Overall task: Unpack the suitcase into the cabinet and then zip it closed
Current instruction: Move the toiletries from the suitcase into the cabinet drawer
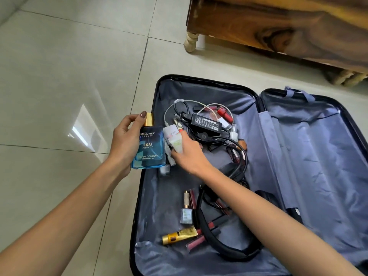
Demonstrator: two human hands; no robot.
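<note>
Suitcase [308, 156] lies open on the tiled floor [59, 76] near the wooden cabinet [278, 26], left hand [124, 142] wrapped around a blue cologne bottle [149, 150], outstretched right hand [189, 154] clutching white tubes [175, 139] among its contents.

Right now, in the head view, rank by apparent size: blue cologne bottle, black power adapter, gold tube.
1. blue cologne bottle, though held nearer the camera.
2. black power adapter and gold tube look alike; not ranked.

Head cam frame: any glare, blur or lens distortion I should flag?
Head view: bright glare patch on the floor tiles left of the suitcase; wide-angle lens bends the grout lines; right hand and the small tubes it grips are slightly motion-blurred; blue cologne bottle in the left hand reads sharp.
</note>
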